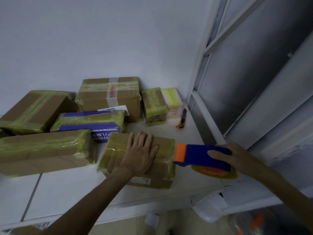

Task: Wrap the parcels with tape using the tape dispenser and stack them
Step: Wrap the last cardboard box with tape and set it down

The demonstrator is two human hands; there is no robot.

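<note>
A brown cardboard parcel [162,168] partly wrapped in yellowish tape lies on the white table [71,189] in front of me. My left hand [140,153] presses flat on its top with straight fingers. My right hand [232,156] grips the blue and orange tape dispenser [199,156], whose orange front edge meets the parcel's right side. A roll of yellowish tape [215,173] sits under the dispenser.
Several taped parcels lie around: a long box [44,150] at left, a purple one [89,122], a large box [110,97] against the wall, small boxes [154,106] at back right. A utility knife [182,118] lies near a white metal rack [210,48].
</note>
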